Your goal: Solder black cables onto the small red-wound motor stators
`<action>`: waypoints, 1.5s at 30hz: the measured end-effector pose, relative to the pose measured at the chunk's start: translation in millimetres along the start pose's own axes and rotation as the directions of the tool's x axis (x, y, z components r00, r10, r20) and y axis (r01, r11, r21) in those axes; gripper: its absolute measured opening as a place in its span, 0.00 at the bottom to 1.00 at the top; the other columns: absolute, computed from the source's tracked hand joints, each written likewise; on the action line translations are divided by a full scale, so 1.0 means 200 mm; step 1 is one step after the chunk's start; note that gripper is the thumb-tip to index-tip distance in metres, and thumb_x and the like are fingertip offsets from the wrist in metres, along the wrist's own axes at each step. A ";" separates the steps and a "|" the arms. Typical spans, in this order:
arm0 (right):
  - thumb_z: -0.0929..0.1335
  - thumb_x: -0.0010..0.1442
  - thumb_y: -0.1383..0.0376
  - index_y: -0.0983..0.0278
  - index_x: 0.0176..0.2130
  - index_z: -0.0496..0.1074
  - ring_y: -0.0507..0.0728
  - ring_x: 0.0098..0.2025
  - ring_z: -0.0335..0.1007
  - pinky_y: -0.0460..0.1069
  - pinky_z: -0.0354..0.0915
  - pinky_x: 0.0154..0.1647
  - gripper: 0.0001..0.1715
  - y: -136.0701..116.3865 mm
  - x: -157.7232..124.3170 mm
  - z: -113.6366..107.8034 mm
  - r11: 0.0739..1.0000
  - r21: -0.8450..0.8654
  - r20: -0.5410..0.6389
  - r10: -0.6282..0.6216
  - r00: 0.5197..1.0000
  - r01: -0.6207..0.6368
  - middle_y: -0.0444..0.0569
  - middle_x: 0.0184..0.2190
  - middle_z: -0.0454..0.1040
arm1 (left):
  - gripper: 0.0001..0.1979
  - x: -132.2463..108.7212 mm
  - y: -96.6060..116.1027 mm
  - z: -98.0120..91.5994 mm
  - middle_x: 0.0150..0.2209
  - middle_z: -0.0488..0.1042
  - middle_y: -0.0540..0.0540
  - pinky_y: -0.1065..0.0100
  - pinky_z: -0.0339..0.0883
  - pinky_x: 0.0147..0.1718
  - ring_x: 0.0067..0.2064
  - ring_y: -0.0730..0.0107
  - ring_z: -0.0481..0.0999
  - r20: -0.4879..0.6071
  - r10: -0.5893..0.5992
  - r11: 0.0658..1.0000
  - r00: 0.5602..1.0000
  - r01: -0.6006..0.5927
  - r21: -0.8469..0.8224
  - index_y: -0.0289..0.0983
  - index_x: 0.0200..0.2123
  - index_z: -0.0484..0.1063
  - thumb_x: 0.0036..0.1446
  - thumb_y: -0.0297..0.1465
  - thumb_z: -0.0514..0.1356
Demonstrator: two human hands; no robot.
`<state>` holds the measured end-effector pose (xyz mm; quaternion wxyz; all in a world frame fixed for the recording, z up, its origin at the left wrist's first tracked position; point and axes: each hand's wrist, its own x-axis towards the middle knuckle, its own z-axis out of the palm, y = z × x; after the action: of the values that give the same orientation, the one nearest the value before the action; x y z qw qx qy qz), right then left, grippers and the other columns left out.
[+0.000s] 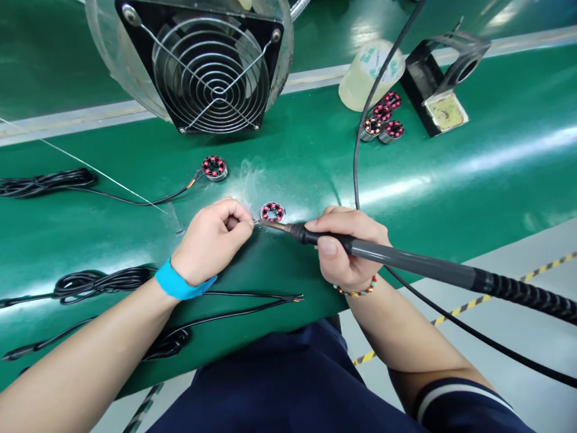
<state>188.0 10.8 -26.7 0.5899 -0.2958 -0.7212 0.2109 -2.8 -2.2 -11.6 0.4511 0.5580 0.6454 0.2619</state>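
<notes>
My right hand (345, 249) grips a grey soldering iron (406, 258) like a pen, its tip pointing left at a small round part with red coils (273, 211) on the green mat. My left hand (214, 240), with a blue wrist strap (180, 282), is closed in a pinch just left of the tip, holding something thin that I cannot make out. A faint wisp of smoke rises above the part.
A black fan with a wire guard (210, 66) stands at the back. Another coil part with a black lead (214, 168) lies left of centre. Several coil parts (383, 120), a tape roll (367, 72) and an iron stand (439, 84) sit back right. Black cable bundles (99, 279) lie left.
</notes>
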 end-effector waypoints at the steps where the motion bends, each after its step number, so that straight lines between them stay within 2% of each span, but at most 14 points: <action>1: 0.66 0.62 0.62 0.62 0.34 0.73 0.49 0.19 0.63 0.47 0.62 0.20 0.08 0.00 0.00 0.00 1.000 0.002 -0.008 -0.002 1.000 0.002 0.42 0.22 0.73 | 0.03 0.00 0.00 0.00 0.29 0.72 0.49 0.67 0.62 0.32 0.33 0.69 0.70 0.000 -0.003 1.000 1.000 0.003 -0.003 0.38 0.24 0.68 0.48 0.30 0.56; 8: 0.66 0.62 0.62 0.62 0.34 0.73 0.49 0.18 0.62 0.47 0.61 0.19 0.09 0.00 0.00 0.00 1.000 0.017 0.009 0.008 1.000 -0.008 0.42 0.21 0.72 | 0.04 0.00 0.01 0.00 0.29 0.73 0.49 0.68 0.63 0.32 0.32 0.69 0.70 0.002 -0.015 1.000 1.000 0.015 0.022 0.38 0.24 0.69 0.48 0.29 0.56; 12: 0.66 0.62 0.61 0.59 0.40 0.74 0.49 0.19 0.65 0.47 0.64 0.21 0.08 0.01 0.00 0.00 1.000 -0.004 -0.024 0.022 0.999 -0.022 0.42 0.25 0.75 | 0.04 0.00 0.01 0.00 0.28 0.73 0.49 0.67 0.64 0.31 0.31 0.69 0.70 0.003 -0.026 0.999 1.000 0.026 0.028 0.39 0.24 0.69 0.48 0.30 0.56; 15: 0.66 0.63 0.59 0.56 0.49 0.71 0.53 0.28 0.74 0.50 0.72 0.29 0.14 0.00 0.00 0.00 0.988 -0.081 0.050 0.136 0.989 -0.132 0.45 0.36 0.78 | 0.04 0.00 0.01 0.00 0.28 0.74 0.49 0.67 0.65 0.31 0.31 0.68 0.71 0.004 -0.024 0.999 1.000 0.024 0.035 0.39 0.24 0.69 0.48 0.29 0.56; 17: 0.65 0.64 0.57 0.55 0.55 0.66 0.56 0.36 0.77 0.52 0.74 0.34 0.20 -0.01 0.00 0.01 0.965 -0.132 0.138 0.245 0.960 -0.228 0.48 0.43 0.77 | 0.04 0.00 0.01 0.00 0.28 0.74 0.49 0.68 0.65 0.31 0.32 0.68 0.72 -0.002 -0.021 0.999 1.000 0.021 0.038 0.39 0.24 0.69 0.48 0.29 0.56; 19: 0.62 0.66 0.57 0.55 0.60 0.61 0.55 0.37 0.78 0.51 0.75 0.35 0.24 -0.01 -0.01 0.02 0.946 -0.118 0.194 0.321 0.927 -0.302 0.49 0.45 0.76 | 0.04 0.00 0.01 0.00 0.27 0.74 0.49 0.68 0.65 0.31 0.31 0.68 0.71 -0.008 -0.016 0.999 1.000 0.016 0.042 0.39 0.24 0.69 0.48 0.30 0.56; 21: 0.60 0.68 0.62 0.56 0.61 0.58 0.52 0.36 0.77 0.50 0.74 0.36 0.22 -0.02 -0.01 0.04 0.939 -0.064 0.238 0.343 0.909 -0.337 0.47 0.44 0.77 | 0.04 0.00 0.01 0.00 0.27 0.74 0.49 0.69 0.65 0.31 0.31 0.69 0.71 -0.006 -0.004 0.999 1.000 0.004 0.044 0.38 0.24 0.69 0.48 0.30 0.55; 23: 0.61 0.67 0.67 0.57 0.57 0.62 0.52 0.38 0.76 0.51 0.73 0.42 0.19 -0.01 -0.01 0.06 0.951 -0.079 0.281 0.310 0.908 -0.300 0.45 0.42 0.79 | 0.05 0.00 0.01 -0.01 0.27 0.73 0.49 0.69 0.64 0.31 0.31 0.70 0.70 -0.002 0.008 0.999 1.000 -0.007 0.051 0.38 0.24 0.69 0.48 0.30 0.55; 25: 0.63 0.64 0.69 0.59 0.53 0.65 0.55 0.42 0.73 0.54 0.69 0.47 0.17 -0.01 0.00 0.07 0.962 -0.163 0.337 0.264 0.904 -0.221 0.45 0.40 0.80 | 0.05 0.00 0.01 -0.01 0.27 0.73 0.50 0.69 0.63 0.30 0.30 0.70 0.70 0.000 0.014 0.998 1.000 -0.014 0.061 0.38 0.24 0.69 0.48 0.30 0.54; 28: 0.65 0.60 0.71 0.61 0.53 0.65 0.59 0.45 0.69 0.56 0.66 0.48 0.20 0.01 0.01 0.10 0.957 -0.252 0.401 0.240 0.884 -0.145 0.47 0.42 0.79 | 0.05 0.00 0.01 -0.01 0.26 0.72 0.50 0.68 0.62 0.30 0.30 0.70 0.69 -0.006 0.026 0.997 1.000 -0.025 0.067 0.37 0.24 0.69 0.47 0.30 0.54; 32: 0.63 0.58 0.73 0.60 0.54 0.64 0.59 0.45 0.67 0.55 0.64 0.46 0.24 0.04 0.01 0.14 0.946 -0.286 0.450 0.272 0.851 -0.151 0.46 0.38 0.78 | 0.05 0.01 0.01 -0.01 0.26 0.71 0.50 0.68 0.61 0.29 0.28 0.72 0.67 -0.023 0.033 0.999 0.999 -0.032 0.043 0.37 0.24 0.69 0.47 0.31 0.55; 35: 0.62 0.59 0.73 0.60 0.54 0.64 0.59 0.44 0.66 0.55 0.63 0.47 0.24 0.05 0.00 0.15 0.940 -0.291 0.436 0.295 0.850 -0.177 0.46 0.36 0.77 | 0.05 0.01 0.02 -0.02 0.24 0.70 0.52 0.69 0.60 0.28 0.26 0.73 0.66 -0.012 -0.005 0.999 1.000 0.004 -0.037 0.37 0.24 0.69 0.47 0.32 0.56; 39: 0.63 0.58 0.73 0.61 0.54 0.62 0.58 0.40 0.65 0.54 0.64 0.46 0.24 0.03 0.00 0.16 0.944 -0.264 0.343 0.284 0.896 -0.198 0.45 0.33 0.75 | 0.04 0.01 0.03 -0.03 0.20 0.67 0.54 0.72 0.58 0.23 0.22 0.76 0.62 0.031 -0.068 0.983 0.997 0.073 -0.166 0.37 0.24 0.69 0.45 0.32 0.58; 45: 0.63 0.56 0.73 0.61 0.53 0.61 0.58 0.38 0.66 0.54 0.62 0.42 0.25 0.01 0.00 0.15 0.958 -0.262 0.413 0.219 0.884 -0.114 0.44 0.33 0.75 | 0.03 0.01 0.05 -0.03 0.17 0.65 0.55 0.74 0.55 0.19 0.19 0.78 0.62 0.061 -0.105 0.955 0.993 0.117 -0.272 0.36 0.24 0.69 0.44 0.30 0.58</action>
<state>159.9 12.6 -34.3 0.3539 -0.3684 -0.8263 0.2370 -3.8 2.3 -0.5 0.5529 0.4587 0.6226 0.3103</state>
